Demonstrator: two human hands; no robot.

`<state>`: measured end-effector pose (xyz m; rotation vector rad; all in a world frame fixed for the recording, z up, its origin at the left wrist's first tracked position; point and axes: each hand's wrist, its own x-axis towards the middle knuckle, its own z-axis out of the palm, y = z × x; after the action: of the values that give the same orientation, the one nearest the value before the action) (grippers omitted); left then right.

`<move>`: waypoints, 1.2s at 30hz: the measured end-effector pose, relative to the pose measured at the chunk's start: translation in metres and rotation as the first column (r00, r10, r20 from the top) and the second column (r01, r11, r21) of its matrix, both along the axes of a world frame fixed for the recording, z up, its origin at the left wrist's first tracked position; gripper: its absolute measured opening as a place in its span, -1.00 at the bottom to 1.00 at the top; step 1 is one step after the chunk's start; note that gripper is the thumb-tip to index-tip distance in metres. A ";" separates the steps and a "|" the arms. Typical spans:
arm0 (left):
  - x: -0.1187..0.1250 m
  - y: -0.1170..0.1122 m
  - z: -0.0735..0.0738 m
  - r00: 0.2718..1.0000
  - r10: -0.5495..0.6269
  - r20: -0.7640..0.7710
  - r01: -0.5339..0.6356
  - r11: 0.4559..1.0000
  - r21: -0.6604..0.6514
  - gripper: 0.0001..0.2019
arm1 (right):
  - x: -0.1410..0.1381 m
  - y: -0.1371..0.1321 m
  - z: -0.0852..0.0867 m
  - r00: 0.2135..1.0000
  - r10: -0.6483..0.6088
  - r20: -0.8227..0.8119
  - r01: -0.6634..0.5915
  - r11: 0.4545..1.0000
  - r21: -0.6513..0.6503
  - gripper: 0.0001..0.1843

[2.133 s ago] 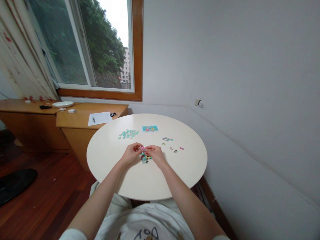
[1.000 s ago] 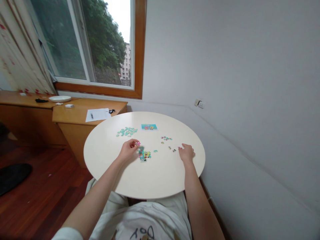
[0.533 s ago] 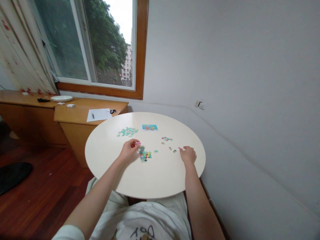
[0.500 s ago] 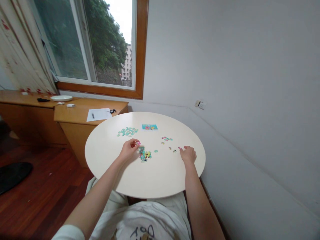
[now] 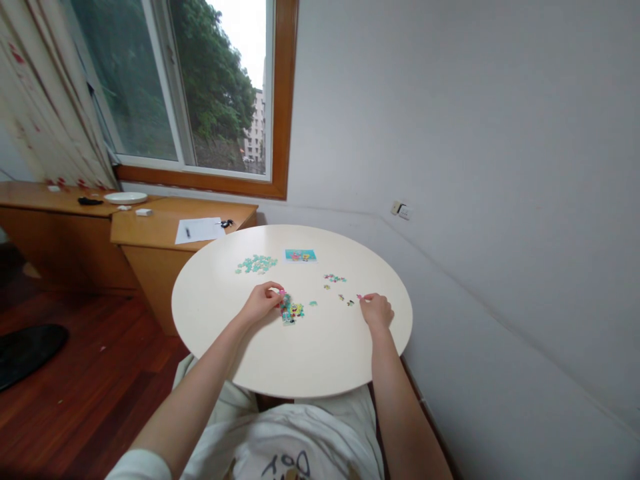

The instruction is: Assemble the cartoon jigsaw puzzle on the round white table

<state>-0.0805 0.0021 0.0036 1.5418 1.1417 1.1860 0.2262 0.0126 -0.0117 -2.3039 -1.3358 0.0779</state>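
My left hand point(image 5: 261, 302) pinches a pink puzzle piece point(image 5: 283, 291) at the upper left edge of a small joined section of jigsaw puzzle point(image 5: 293, 311), which shows a yellow cartoon figure. Fingers partly cover that section's left side. Over on the right, my right hand point(image 5: 378, 311) has its thumb and index finger closed at another pink puzzle piece point(image 5: 359, 297), still at table level. Between the hands lie a loose green piece point(image 5: 313, 303) and a few yellowish and dark pieces point(image 5: 351, 303).
A round white table point(image 5: 320, 360) carries a pile of teal pieces point(image 5: 256, 264), a small picture card point(image 5: 301, 256) and a cluster of multicoloured pieces point(image 5: 335, 278). Behind it, a wooden desk point(image 5: 145, 230) holds paper point(image 5: 200, 230) and a white plate point(image 5: 126, 198).
My left hand has moved slightly right, bringing its pink piece against the joined section's upper edge. My right hand's fingers have drawn together at the other pink piece.
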 end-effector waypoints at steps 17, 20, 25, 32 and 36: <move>0.000 -0.006 0.000 0.978 -0.072 -0.197 0.078 0.997 0.027 -0.71 | -0.008 -0.004 0.003 0.994 0.048 -0.101 -0.044 0.998 0.040 -0.73; 0.001 -0.007 0.000 0.978 -0.100 -0.181 0.105 0.994 0.018 -0.69 | -0.009 -0.004 0.002 0.993 0.072 -0.095 -0.066 0.996 0.061 -0.71; 0.000 -0.005 -0.003 0.982 -0.127 -0.142 0.128 0.992 -0.003 -0.66 | -0.009 0.001 -0.004 0.985 0.123 -0.124 -0.105 0.985 0.139 -0.72; 0.001 0.000 -0.012 0.979 -0.187 -0.084 0.190 0.981 0.030 -0.63 | -0.008 0.007 -0.013 0.962 0.186 -0.198 -0.129 0.954 0.269 -0.75; 0.003 -0.003 -0.010 0.975 -0.218 -0.043 0.219 0.976 0.013 -0.60 | -0.010 0.007 -0.014 0.954 0.214 -0.210 -0.133 0.930 0.342 -0.73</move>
<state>-0.0771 -0.0004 -0.0062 1.6655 0.9611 1.0232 0.2162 0.0194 -0.0255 -1.8325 -1.3132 0.1801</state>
